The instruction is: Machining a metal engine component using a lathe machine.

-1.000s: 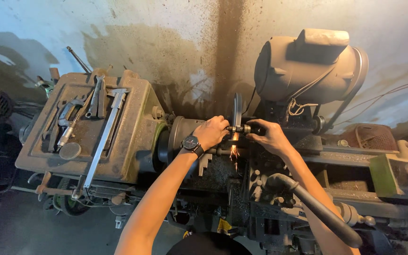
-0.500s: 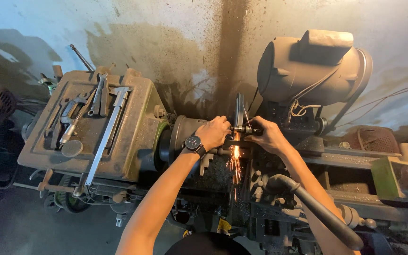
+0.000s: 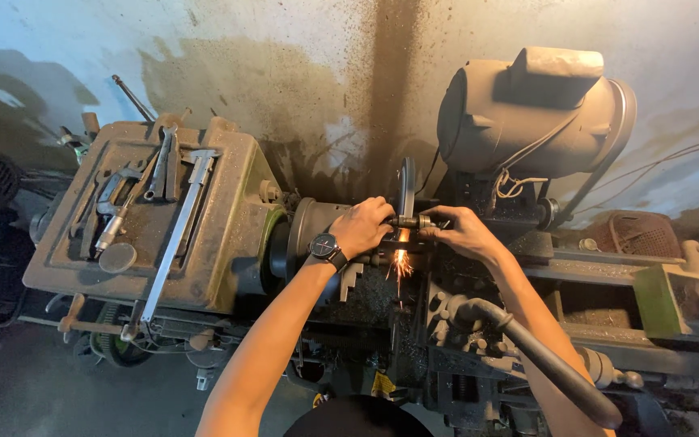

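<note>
While sparks fly, both hands, left hand (image 3: 363, 226) and right hand (image 3: 464, 235), clamp a horizontal rod (image 3: 411, 221).

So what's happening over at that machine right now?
A person leans over an old lathe, both hands at its middle. The left hand and right hand hold a small metal piece against a thin grinding wheel, and sparks drop below. A large caliper and wrenches lie on the headstock.

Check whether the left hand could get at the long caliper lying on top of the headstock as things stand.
Probably yes. The left hand is busy gripping the small dark workpiece at the sparks, but the caliper lies uncovered on the headstock top, to that hand's left, with nothing between them.
</note>
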